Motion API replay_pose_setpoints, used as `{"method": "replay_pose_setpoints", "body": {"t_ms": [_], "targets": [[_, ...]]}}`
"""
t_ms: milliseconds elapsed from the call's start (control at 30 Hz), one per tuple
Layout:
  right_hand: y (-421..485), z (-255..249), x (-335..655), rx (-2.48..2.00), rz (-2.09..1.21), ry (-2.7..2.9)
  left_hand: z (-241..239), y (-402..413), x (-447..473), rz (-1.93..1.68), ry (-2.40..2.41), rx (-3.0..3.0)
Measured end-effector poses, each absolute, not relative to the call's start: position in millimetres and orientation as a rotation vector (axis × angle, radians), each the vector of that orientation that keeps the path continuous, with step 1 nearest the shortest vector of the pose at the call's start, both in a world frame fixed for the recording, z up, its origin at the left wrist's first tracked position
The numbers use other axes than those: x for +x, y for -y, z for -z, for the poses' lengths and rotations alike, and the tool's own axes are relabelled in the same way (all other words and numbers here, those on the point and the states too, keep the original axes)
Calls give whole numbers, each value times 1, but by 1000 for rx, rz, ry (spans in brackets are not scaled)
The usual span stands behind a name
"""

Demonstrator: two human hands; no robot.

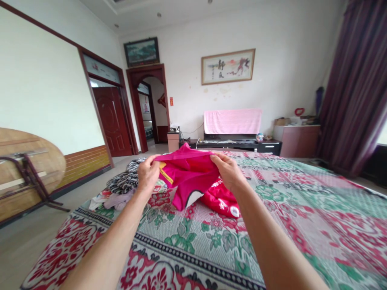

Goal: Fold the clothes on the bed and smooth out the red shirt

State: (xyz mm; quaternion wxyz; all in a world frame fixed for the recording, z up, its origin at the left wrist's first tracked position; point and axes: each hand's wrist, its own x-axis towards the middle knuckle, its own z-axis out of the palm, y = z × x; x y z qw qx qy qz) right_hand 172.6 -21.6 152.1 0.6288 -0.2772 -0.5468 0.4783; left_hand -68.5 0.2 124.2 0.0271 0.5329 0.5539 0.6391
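Note:
A bright magenta garment with yellow lettering and a black-and-white curved trim is stretched out in the air between my two hands. My left hand pinches its left edge, beside the yellow strip. The right edge is gripped by my right hand, thumb and fingers closed on the cloth. Below and partly behind it, a red garment with white print lies on the flowered bedspread. Which kind of garment the magenta one is, I cannot tell.
A heap of black-and-white striped cloth and a pale lilac cloth lie at the bed's left side. A folded round wooden table leans at far left. Beyond the bed stands a low black cabinet, with a pink towel draped above it.

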Motion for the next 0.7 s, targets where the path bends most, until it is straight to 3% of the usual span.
{"method": "replay_pose_setpoints", "body": {"t_ms": [100, 267, 500, 700], "targets": [[22, -154, 175, -705, -915, 1388, -142, 9, -76, -2294, -1720, 1602], [20, -151, 177, -882, -636, 1578, -145, 13, -69, -2139, -1475, 1542], [44, -161, 187, -951, -961, 2064, -149, 13, -62, -2024, -1055, 1120], [49, -162, 185, -1118, -901, 2331, -147, 11, -61, -2074, -1008, 1100]]}}
